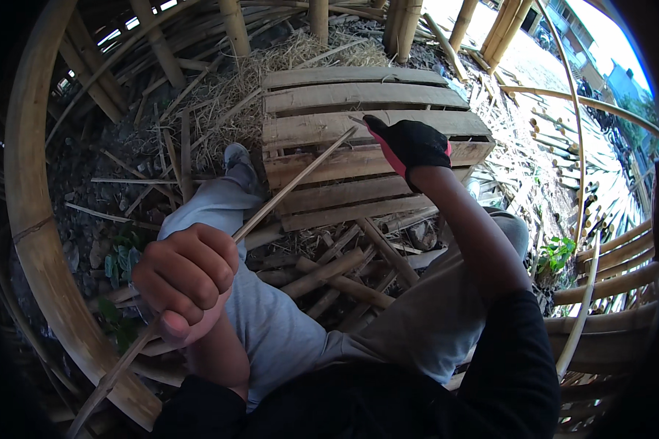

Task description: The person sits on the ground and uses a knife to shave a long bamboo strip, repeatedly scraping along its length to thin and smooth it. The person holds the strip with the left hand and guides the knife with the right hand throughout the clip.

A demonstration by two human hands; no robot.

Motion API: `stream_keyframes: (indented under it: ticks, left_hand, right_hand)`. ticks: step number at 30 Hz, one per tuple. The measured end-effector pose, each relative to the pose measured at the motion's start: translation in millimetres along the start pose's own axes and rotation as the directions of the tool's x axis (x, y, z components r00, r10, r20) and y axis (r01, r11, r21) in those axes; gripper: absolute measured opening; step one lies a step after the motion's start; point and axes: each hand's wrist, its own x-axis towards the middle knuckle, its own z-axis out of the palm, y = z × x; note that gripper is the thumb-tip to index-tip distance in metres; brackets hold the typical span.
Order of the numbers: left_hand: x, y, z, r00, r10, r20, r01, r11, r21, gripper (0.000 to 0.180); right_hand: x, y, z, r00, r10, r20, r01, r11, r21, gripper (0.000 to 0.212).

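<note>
My bare left hand (187, 276) is closed in a fist around a long, thin bamboo strip (294, 190). The strip slants from the lower left up toward the middle, its far end over the slatted wooden crate (359, 96). Close to that end is my right hand (411, 146), in a black glove with a pink-red palm side. Its fingers are curled closed, and a small thin tip pokes out past them; what it belongs to is hidden. Whether the glove touches the strip I cannot tell.
Cut bamboo pieces (333, 278) lie between my legs. Straw (234, 110) and loose sticks cover the ground behind the crate. A thick curved bamboo pole (33, 241) runs down the left, and bamboo posts (403, 29) stand at the back. Green leaves (556, 254) grow at right.
</note>
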Motion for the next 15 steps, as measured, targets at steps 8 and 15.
stream_keyframes:
  ticks: [8, 15]
  left_hand:
    - [-9.2, -6.7, 8.5, 0.959, 0.176, -0.224, -0.128, 0.969, 0.211, 0.059]
    - [-12.9, -6.9, 1.7, 0.934, 0.251, -0.255, -0.155, 0.926, 0.343, 0.057]
  right_hand:
    - [5.4, 33.0, 16.8, 0.967, -0.101, -0.235, 0.099, 0.995, -0.018, 0.043]
    - [-0.9, 1.3, 52.6, 0.742, -0.602, -0.296, 0.527, 0.796, -0.296, 0.047]
